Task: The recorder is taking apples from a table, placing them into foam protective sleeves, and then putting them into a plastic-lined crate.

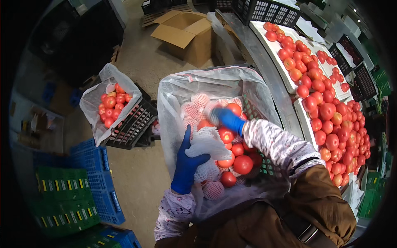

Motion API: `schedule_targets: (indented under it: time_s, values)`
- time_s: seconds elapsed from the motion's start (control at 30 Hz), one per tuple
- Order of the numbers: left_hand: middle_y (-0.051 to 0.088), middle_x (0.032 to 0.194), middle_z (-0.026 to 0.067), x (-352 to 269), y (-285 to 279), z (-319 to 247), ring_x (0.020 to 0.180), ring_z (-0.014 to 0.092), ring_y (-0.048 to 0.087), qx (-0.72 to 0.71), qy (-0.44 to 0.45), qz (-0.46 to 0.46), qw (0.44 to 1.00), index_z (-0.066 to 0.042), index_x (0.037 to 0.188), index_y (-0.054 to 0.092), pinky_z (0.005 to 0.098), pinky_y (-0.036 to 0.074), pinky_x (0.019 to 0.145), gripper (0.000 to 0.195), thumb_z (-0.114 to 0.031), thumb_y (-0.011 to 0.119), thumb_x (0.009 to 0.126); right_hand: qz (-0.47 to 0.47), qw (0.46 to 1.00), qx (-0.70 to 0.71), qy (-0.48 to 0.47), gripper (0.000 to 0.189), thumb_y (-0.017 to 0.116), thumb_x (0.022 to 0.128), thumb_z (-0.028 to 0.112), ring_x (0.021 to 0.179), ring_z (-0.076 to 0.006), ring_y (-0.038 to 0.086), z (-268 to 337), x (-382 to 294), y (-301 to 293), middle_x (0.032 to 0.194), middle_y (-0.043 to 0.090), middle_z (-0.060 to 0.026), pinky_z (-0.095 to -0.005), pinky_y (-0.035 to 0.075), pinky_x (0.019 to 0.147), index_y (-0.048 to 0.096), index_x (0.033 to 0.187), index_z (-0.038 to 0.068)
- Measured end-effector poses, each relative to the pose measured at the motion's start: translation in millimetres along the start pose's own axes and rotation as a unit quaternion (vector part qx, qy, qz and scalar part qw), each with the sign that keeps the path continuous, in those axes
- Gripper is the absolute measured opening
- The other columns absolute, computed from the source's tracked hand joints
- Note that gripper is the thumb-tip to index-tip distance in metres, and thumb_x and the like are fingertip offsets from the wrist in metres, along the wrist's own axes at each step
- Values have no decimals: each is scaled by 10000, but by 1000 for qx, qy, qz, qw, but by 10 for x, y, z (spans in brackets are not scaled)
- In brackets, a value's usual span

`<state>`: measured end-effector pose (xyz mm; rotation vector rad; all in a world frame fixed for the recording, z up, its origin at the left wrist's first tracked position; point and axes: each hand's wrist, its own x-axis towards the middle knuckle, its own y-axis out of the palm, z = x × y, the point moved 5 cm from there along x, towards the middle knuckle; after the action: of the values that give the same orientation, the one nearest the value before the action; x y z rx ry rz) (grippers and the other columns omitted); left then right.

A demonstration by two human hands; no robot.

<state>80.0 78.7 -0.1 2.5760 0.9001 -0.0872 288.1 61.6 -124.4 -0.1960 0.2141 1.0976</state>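
My left hand [186,167], in a blue glove, holds several white foam net sleeves [204,145] between thumb and fingers. My right hand [229,119], also gloved in blue, is blurred above the far part of a lined crate. At its fingertips is a blurred pale, pinkish round thing [212,112], which looks like a tomato in a foam net. In the crate, bare tomatoes [243,164] lie towards the right and front. Netted tomatoes [189,111] are grouped at the far left, and another netted tomato [213,190] sits near me. A translucent liner [172,93] covers the crate's rim.
Heaped tomatoes [332,139] fill white trays [305,124] on a metal-edged table [283,108] at right. A black crate [133,124] with lined tomatoes stands at left. Beyond are an open cardboard box [198,46] and a black crate [266,14]. Blue crates [100,179] and green crates [65,214] stand lower left.
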Motion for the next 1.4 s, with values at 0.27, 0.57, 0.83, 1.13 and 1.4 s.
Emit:
schedule_targets:
  time_s: [0.27, 0.57, 0.83, 1.13, 1.4]
  values:
    - [555, 1074, 97, -148, 92, 406, 943, 176, 555, 154, -108, 161, 969, -53, 1306, 333, 278, 438, 810, 798, -82, 701, 599, 187, 872, 334, 306, 281, 457, 869, 250, 910, -179, 560, 302, -1174, 454, 987, 589, -73, -287, 426, 794, 576, 1043, 63]
    - [568, 1057, 95, -418, 180, 358, 1007, 191, 531, -53, -239, 359, 901, -1, 1153, 489, 318, 423, 861, 608, -121, 723, 604, 50, 961, -263, 75, 565, 594, 736, 428, 942, -294, 583, 197, 483, 9, 1029, 589, -218, -337, 436, 816, 568, 1076, -23]
    - [433, 1263, 105, -99, 83, 272, 1155, 233, 413, 285, 145, 207, 924, -20, 1228, 454, 348, 319, 978, 792, -152, 788, 522, -118, 936, -330, 43, 682, 694, 641, 412, 1033, -315, 548, -250, 854, -55, 1090, 569, -224, -347, 418, 887, 540, 1116, -52]
    - [416, 1289, 128, -147, 116, 122, 1172, 283, 410, 305, 133, 201, 921, -18, 1147, 523, 356, 324, 982, 658, -121, 751, 538, 48, 996, -75, -28, 189, 569, 738, 162, 504, -103, 477, 1007, -119, -374, 616, 551, -29, -231, 383, 484, 618, 779, -16]
    - [294, 1374, 178, -131, 98, 99, 1281, 358, 244, 287, 209, 167, 920, -69, 1179, 517, 432, 217, 1031, 682, -191, 775, 559, 210, 977, 13, 13, 221, 550, 710, 81, 688, -98, 567, 1233, -908, -339, 774, 619, -54, -217, 441, 604, 622, 884, -35]
